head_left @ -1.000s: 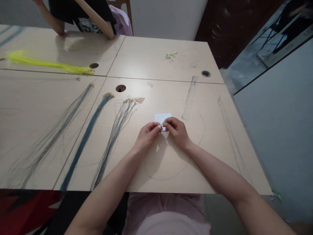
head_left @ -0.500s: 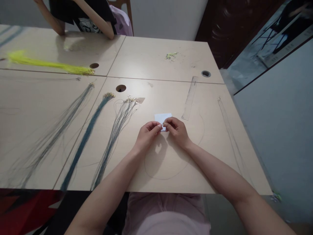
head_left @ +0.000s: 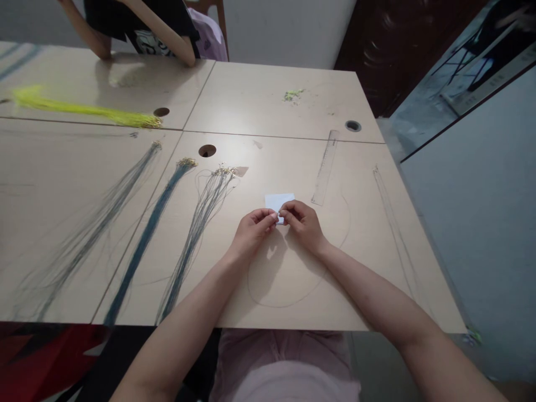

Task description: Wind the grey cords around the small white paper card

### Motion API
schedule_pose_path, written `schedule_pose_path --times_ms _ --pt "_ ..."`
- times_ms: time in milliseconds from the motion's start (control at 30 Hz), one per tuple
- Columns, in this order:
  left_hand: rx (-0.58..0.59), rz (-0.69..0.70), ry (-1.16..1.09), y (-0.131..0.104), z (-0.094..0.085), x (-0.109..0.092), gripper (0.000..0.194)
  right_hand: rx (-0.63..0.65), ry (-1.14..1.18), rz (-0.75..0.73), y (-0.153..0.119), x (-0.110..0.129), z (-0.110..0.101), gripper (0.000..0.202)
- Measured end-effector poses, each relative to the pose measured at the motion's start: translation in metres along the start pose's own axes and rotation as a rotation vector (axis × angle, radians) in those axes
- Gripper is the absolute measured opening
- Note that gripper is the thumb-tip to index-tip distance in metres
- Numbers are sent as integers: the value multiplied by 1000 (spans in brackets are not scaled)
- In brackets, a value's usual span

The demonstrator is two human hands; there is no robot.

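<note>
Over a small white card [head_left: 280, 200] my left hand [head_left: 256, 228] and my right hand [head_left: 305, 224] meet with their fingertips nearly touching. Both are closed in a pinch. A thin line [head_left: 280, 306] curves in a wide loop across the tabletop, passing under my right forearm and rising on the left toward my left hand, which appears to pinch it. Something tiny sits between the fingertips, too small to make out, and the fingers partly hide it. The card lies flat, its lower part covered by my hands.
Left of my arms lie bundles of line: grey strands [head_left: 196, 223], teal strands [head_left: 153, 223] and paler grey strands [head_left: 113, 206], with gold-coloured bits at their ends. A yellow bundle [head_left: 84, 109] lies farther back. A clear ruler [head_left: 324, 167] is right of the card. Across the table another person's forearms [head_left: 163, 28] rest.
</note>
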State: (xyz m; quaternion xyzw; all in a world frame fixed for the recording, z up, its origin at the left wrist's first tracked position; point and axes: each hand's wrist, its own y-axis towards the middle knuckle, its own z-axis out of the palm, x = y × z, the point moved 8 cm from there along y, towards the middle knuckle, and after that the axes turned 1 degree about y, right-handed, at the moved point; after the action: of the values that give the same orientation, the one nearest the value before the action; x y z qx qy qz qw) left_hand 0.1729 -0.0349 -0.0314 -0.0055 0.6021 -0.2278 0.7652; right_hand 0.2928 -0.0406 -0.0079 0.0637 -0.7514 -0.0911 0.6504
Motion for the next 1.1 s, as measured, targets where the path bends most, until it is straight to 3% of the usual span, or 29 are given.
schedule_pose_path --times_ms 433,1100 --pt "13 -57 -59 -1 3 5 24 8 -24 4 0 0 1 9" --pt "-20 -28 -38 0 1 1 22 -4 -21 25 0 -1 -1 9"
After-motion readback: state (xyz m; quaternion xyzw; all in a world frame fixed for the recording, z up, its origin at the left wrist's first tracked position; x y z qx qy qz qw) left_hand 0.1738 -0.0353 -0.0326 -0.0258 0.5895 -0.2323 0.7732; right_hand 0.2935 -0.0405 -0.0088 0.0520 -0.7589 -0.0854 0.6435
